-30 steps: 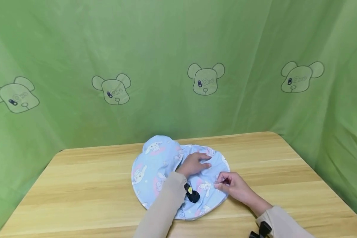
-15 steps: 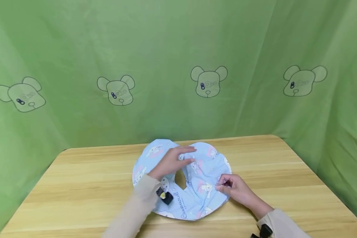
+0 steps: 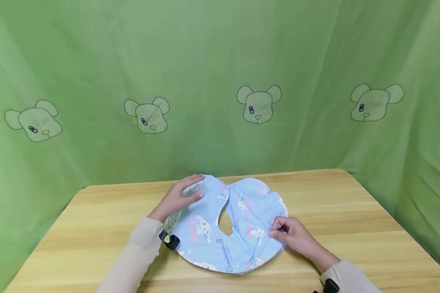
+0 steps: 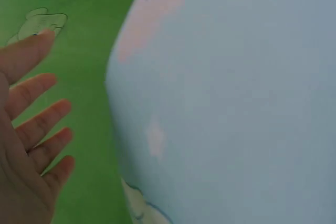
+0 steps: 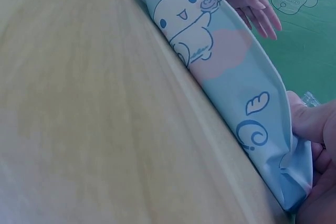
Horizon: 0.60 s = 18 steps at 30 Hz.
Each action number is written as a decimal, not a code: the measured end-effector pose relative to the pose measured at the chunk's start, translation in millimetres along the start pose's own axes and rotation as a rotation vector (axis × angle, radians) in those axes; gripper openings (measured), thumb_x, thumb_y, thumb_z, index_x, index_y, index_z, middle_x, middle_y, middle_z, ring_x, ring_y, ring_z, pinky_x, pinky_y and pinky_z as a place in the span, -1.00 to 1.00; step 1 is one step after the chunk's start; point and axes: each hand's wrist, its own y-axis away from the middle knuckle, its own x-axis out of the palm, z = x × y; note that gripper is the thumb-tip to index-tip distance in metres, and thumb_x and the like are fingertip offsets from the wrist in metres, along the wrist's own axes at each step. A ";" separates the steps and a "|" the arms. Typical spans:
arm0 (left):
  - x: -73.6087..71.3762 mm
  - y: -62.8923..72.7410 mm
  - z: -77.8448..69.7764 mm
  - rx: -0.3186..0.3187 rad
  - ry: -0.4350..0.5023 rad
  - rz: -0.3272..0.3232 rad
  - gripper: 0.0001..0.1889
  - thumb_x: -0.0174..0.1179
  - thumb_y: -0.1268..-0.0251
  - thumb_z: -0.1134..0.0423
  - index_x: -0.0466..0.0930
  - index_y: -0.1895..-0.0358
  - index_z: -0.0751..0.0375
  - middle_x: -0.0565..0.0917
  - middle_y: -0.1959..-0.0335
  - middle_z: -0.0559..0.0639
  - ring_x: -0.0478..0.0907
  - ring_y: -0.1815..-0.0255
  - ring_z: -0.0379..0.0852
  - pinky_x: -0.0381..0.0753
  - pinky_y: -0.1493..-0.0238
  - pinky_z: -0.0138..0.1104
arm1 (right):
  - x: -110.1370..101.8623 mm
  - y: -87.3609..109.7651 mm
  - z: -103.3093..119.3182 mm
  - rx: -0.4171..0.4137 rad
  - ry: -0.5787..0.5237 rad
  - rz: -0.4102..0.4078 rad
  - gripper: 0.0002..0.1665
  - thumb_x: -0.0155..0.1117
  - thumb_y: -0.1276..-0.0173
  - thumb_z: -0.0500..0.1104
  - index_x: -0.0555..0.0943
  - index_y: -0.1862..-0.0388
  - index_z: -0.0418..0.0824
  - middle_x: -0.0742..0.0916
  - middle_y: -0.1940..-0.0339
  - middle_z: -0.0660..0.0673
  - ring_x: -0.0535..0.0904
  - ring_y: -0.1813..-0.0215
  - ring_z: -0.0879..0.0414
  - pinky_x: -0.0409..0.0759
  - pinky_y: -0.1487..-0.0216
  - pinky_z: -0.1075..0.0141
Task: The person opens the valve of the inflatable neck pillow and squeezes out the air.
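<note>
A light blue round bib (image 3: pixel 212 244) with white cartoon puppies lies on the table, its neck opening in the middle and a slit running to the back. Its left flap lifts at the outer edge and shows a pale patterned underside. My left hand (image 3: pixel 179 197), fingers spread and straight, is over that left edge; in the left wrist view a gap separates the fingers from the cloth (image 4: pixel 220 98). On the right side, my right hand (image 3: pixel 291 236) pinches the bib between thumb and fingers. A bit of clear plastic (image 5: pixel 311 98) shows by its thumb in the right wrist view.
A wood-grain table (image 3: pixel 95 244) with rounded back corners carries the bib near its back edge. Behind and to the sides hangs a green curtain (image 3: pixel 205 134) printed with bear heads. Black wrist cameras (image 3: pixel 170 240) sit on both sleeves.
My left hand has moved left across the bib, from its right half to its left outer edge. The folded-over left flap has opened out, baring the neck opening. My right hand keeps its pinch.
</note>
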 end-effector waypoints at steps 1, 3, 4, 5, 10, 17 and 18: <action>0.4 0.3 2.2 -0.001 -0.012 0.006 -0.43 0.26 -0.22 0.11 0.39 -0.32 0.01 0.32 -0.39 0.00 0.14 -0.44 0.07 0.08 -0.38 0.07 | 0.2 0.4 -0.6 -0.003 -0.002 0.002 -0.78 0.37 -0.15 -0.25 0.49 0.57 -0.21 0.52 0.55 0.03 0.40 0.43 0.21 0.43 0.39 0.38; 1.6 0.0 6.0 -0.003 -0.022 0.009 -0.42 0.26 -0.21 0.11 0.38 -0.32 0.00 0.31 -0.40 -0.01 0.11 -0.45 0.05 0.06 -0.39 0.06 | 0.8 0.8 -1.7 -0.007 -0.002 0.004 -0.78 0.37 -0.15 -0.25 0.49 0.57 -0.20 0.52 0.55 0.03 0.40 0.43 0.22 0.42 0.40 0.38; 2.2 -0.5 7.7 -0.006 -0.022 0.008 -0.42 0.26 -0.21 0.12 0.37 -0.32 0.00 0.31 -0.40 0.00 0.10 -0.45 0.05 0.05 -0.40 0.05 | 1.0 0.8 -2.2 -0.013 -0.003 0.003 -0.78 0.37 -0.15 -0.25 0.49 0.57 -0.20 0.52 0.55 0.03 0.40 0.44 0.22 0.42 0.40 0.38; 3.0 -1.5 9.7 -0.005 -0.021 0.008 -0.42 0.26 -0.22 0.12 0.37 -0.33 0.01 0.31 -0.40 0.01 0.09 -0.46 0.04 0.04 -0.40 0.04 | 1.1 0.8 -2.8 -0.020 -0.003 0.001 -0.78 0.37 -0.15 -0.25 0.49 0.57 -0.20 0.51 0.56 0.04 0.40 0.44 0.22 0.42 0.41 0.38; 7.6 -5.0 22.1 -0.028 0.011 0.067 -0.31 0.27 -0.21 0.10 0.23 -0.41 -0.02 0.20 -0.45 0.00 -0.01 -0.49 0.03 -0.07 -0.43 0.04 | 0.9 0.8 -4.3 -0.045 0.002 -0.003 -0.77 0.37 -0.15 -0.25 0.49 0.58 -0.18 0.50 0.57 0.05 0.39 0.45 0.23 0.41 0.43 0.38; 16.4 -3.5 34.4 -0.061 -0.024 0.177 -0.21 0.22 -0.25 0.02 0.01 -0.49 -0.06 0.02 -0.52 -0.01 -0.12 -0.52 0.00 -0.14 -0.45 -0.03 | 0.8 0.6 -2.0 -0.020 -0.003 -0.001 -0.77 0.37 -0.15 -0.25 0.48 0.58 -0.20 0.50 0.57 0.03 0.39 0.44 0.22 0.41 0.42 0.38; 17.4 -3.4 34.7 -0.066 -0.038 0.190 -0.21 0.21 -0.26 0.00 0.00 -0.49 -0.08 0.01 -0.52 -0.01 -0.13 -0.52 -0.01 -0.14 -0.45 -0.03 | 0.6 0.5 -1.8 -0.018 -0.004 0.000 -0.77 0.37 -0.16 -0.25 0.48 0.58 -0.20 0.50 0.57 0.03 0.39 0.44 0.22 0.41 0.42 0.38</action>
